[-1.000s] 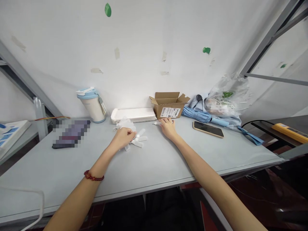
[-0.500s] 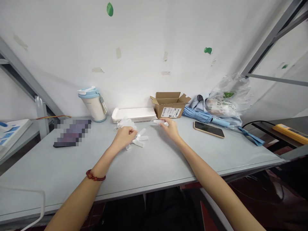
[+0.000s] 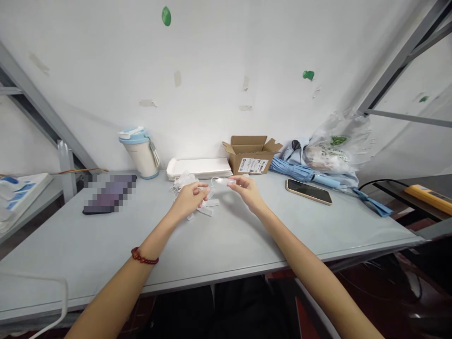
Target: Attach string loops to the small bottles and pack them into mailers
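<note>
My right hand (image 3: 244,189) pinches a small, whitish, translucent tag (image 3: 226,181) between thumb and fingertips, just above the table. A thin white string loop (image 3: 213,180) curves from the tag's left end toward my other hand. My left hand (image 3: 192,197) hovers beside that loop, fingers loosely bent and apart, with nothing visible in them. Beneath and behind it lies a pile of similar white tags (image 3: 205,211) with strings (image 3: 175,186), partly hidden by the hand. Another whitish piece (image 3: 245,176) shows behind my right fingers.
Along the wall stand a tumbler (image 3: 141,157), a stack of white cards or envelopes (image 3: 199,167) and an open cardboard box (image 3: 252,162). To the right lie a phone (image 3: 309,191), a folded blue umbrella (image 3: 296,169) and a plastic bag (image 3: 332,146). A dark, pixelated object (image 3: 109,194) lies left.
My right hand has shifted slightly left and raised the tag, whose string loop now shows. My left hand has moved right and loosened its closed fingers. The view has shifted a little.
</note>
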{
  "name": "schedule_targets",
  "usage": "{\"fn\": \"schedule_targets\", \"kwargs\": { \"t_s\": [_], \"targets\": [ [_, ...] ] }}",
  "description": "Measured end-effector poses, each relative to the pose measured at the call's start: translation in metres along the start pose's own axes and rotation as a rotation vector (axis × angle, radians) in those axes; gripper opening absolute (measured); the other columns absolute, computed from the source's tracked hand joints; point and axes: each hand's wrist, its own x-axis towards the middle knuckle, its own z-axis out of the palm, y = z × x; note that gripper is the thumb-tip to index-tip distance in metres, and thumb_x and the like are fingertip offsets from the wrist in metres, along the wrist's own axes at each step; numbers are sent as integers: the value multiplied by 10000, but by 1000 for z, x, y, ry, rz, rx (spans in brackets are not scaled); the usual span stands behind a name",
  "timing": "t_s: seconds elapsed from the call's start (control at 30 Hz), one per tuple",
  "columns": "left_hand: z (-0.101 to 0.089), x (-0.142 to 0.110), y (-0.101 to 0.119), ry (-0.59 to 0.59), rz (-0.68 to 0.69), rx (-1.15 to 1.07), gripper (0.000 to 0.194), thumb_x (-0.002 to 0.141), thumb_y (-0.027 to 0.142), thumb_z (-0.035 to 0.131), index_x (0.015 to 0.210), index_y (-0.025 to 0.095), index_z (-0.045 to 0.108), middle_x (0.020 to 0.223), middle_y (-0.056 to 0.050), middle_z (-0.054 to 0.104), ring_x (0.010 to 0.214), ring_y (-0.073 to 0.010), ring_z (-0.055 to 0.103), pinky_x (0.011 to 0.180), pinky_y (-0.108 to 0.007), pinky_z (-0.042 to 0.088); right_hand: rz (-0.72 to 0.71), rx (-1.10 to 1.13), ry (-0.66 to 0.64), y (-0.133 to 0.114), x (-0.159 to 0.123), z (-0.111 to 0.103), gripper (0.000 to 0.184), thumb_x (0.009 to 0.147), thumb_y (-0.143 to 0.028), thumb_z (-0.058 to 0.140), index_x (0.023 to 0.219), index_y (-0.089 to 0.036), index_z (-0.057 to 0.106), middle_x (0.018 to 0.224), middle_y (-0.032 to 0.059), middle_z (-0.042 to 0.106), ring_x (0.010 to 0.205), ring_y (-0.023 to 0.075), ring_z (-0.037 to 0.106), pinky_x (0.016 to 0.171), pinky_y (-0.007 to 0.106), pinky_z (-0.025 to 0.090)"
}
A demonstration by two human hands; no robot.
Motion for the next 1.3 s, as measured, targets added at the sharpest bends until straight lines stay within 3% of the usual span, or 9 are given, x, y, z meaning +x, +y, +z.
{"fn": "schedule_targets", "kwargs": {
  "t_s": [0.27, 0.4, 0.5, 0.77, 1.3],
  "targets": [
    [5, -6, 12, -19, -3, -34, 260, 724, 419, 559, 684, 166, 599, 551, 30, 536, 426, -84, 411, 480, -244, 368, 18, 40, -63, -10, -5, 4, 292, 663, -405, 696, 859, -190, 676, 719, -9, 607, 639, 124, 500, 626, 269, 376],
    [2, -3, 7, 1, -24, -141, 271, 726, 396, 550, 808, 149, 627, 621, 18, 561, 437, -73, 400, 453, -229, 318, 23, 72, -79, -14, -5, 2, 255, 688, -401, 664, 827, -186, 675, 725, 6, 634, 717, 153, 555, 671, 279, 390],
    [-1, -1, 3, -50, -33, -208, 303, 733, 397, 557, 872, 139, 632, 636, 18, 559, 449, -68, 404, 444, -219, 291, 24, 75, -87, -16, -6, 1, 229, 706, -389, 640, 809, -188, 677, 732, 10, 645, 742, 159, 566, 683, 279, 385],
    [-1, -3, 4, -138, -26, -198, 310, 743, 407, 560, 887, 145, 641, 639, 14, 567, 461, -75, 422, 448, -226, 284, 35, 93, -102, -20, -7, 2, 213, 685, -382, 646, 778, -193, 680, 746, 9, 653, 735, 155, 575, 680, 278, 387],
    [0, -4, 5, -115, -42, -223, 275, 730, 370, 568, 855, 140, 653, 623, 15, 564, 455, -72, 416, 445, -232, 277, 42, 106, -89, -20, -7, 4, 182, 686, -365, 625, 719, -188, 655, 701, -2, 614, 710, 145, 559, 682, 276, 385]
  ]
}}
